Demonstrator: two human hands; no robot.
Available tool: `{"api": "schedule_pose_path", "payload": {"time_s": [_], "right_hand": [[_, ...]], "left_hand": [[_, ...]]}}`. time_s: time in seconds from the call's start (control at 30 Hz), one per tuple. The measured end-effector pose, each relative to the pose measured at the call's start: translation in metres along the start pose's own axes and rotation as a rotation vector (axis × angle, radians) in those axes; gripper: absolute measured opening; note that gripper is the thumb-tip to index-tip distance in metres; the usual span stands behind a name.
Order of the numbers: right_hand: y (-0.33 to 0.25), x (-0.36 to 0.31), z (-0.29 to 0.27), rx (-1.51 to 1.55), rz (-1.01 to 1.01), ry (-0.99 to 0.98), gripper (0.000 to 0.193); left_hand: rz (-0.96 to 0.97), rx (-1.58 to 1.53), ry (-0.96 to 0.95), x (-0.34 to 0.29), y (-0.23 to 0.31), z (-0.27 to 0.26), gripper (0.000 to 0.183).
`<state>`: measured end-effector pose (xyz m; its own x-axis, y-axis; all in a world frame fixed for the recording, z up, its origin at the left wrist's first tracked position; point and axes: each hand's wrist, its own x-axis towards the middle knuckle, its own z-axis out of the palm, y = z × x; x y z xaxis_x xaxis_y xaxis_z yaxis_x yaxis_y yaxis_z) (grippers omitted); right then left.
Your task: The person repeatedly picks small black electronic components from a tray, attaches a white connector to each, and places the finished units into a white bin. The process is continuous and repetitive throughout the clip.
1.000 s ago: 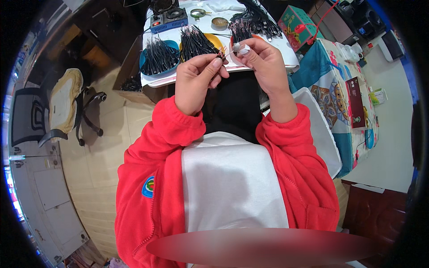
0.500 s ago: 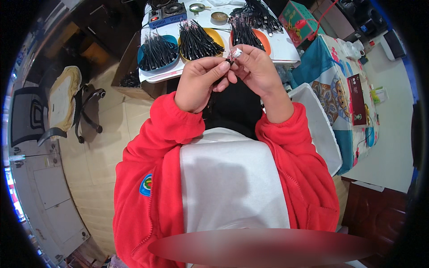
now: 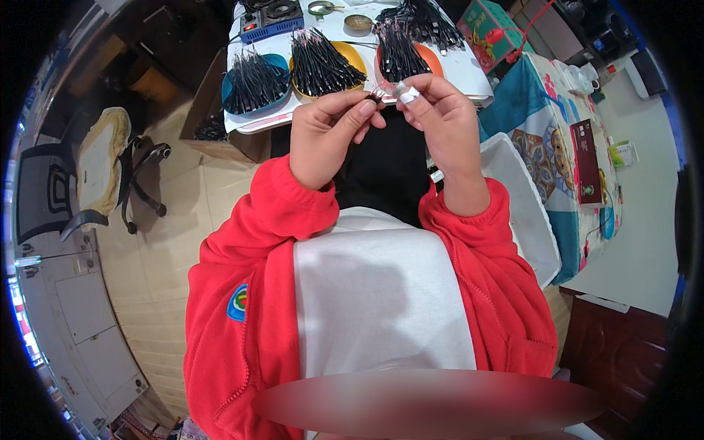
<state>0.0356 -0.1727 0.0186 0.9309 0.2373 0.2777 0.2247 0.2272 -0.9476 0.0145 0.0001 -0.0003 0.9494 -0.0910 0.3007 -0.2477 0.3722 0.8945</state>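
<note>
In front of the table, my left hand (image 3: 328,130) pinches a black cable (image 3: 373,97) between thumb and fingertips, with thin bare wire ends poking up. Just to its right, my right hand (image 3: 444,117) is closed at the fingertips, and a white wrap (image 3: 409,95) covers its thumb. Something small and pale shows at those fingertips, too blurred to name. Behind the hands, bundles of black cables stand in a blue bowl (image 3: 226,95), a yellow bowl (image 3: 358,59) and an orange bowl (image 3: 434,64).
On the white table (image 3: 257,125) are a blue-based stove (image 3: 271,28), a round tin (image 3: 358,26) and another cable heap (image 3: 422,22). A cardboard box (image 3: 209,110) stands at left, a white foam bin (image 3: 532,213) at right. Further left is an office chair (image 3: 99,169).
My hands have moved apart: the right has drawn back to the right from the cable, while the left keeps its pinch on it.
</note>
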Motion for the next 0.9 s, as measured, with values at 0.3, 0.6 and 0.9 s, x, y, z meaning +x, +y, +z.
{"api": "schedule_pose_path", "payload": {"time_s": [0.3,0.6,0.9], "right_hand": [[0.000,0.005,0.001,-0.009,0.086,-0.069,0.016],[0.028,0.003,0.003,-0.568,-0.731,-0.003,0.011],[0.032,0.005,-0.009,0.394,0.072,-0.134,0.021]], "left_hand": [[0.060,0.127,0.027,-0.005,-0.008,0.003,0.016],[-0.144,-0.089,-0.042,-0.002,-0.006,0.001,0.018],[-0.265,-0.207,-0.151,-0.005,-0.006,-0.003,0.016]]}}
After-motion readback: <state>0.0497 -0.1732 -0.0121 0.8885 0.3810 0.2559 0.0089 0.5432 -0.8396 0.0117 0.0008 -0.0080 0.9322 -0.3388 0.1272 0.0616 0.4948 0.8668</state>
